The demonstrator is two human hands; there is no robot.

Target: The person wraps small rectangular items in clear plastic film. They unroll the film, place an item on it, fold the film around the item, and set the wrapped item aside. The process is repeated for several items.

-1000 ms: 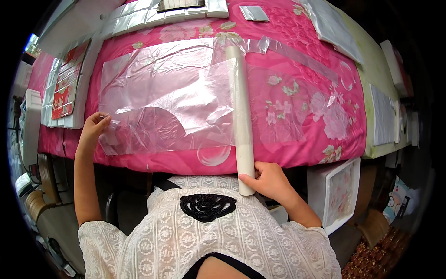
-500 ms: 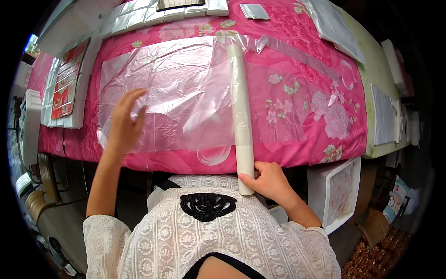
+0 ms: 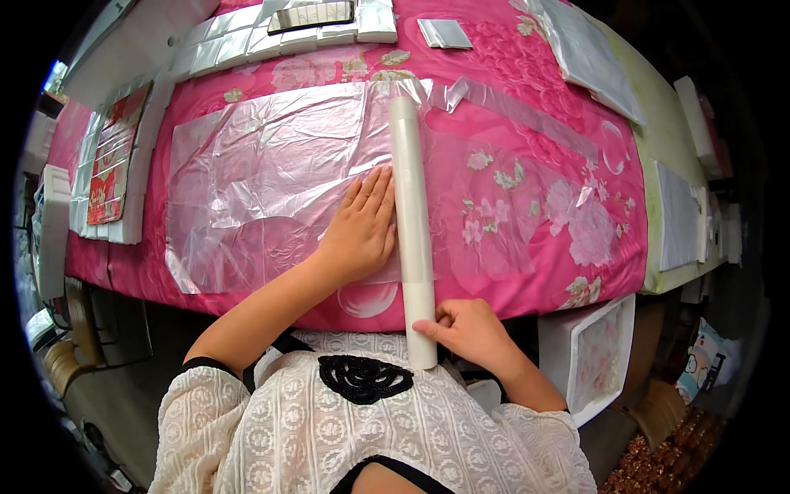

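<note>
Pink floral table (image 3: 527, 272), roll (image 3: 411, 222) between both hands' apparently loose grip.

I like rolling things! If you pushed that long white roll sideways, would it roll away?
Probably: the roll is a round tube lying flat on the pink cloth, so it could roll. It looks stiff, since its near end sticks out past the edge unbent. The right hand holds that end.

The person wears a white lace blouse (image 3: 370, 436) with an openwork pattern of vertical rows and short sleeves edged in black. A black embroidered patch (image 3: 364, 378) sits at the chest. Both forearms are bare; left hand (image 3: 360, 230) and right hand (image 3: 469, 329) carry no rings or gloves.
</note>
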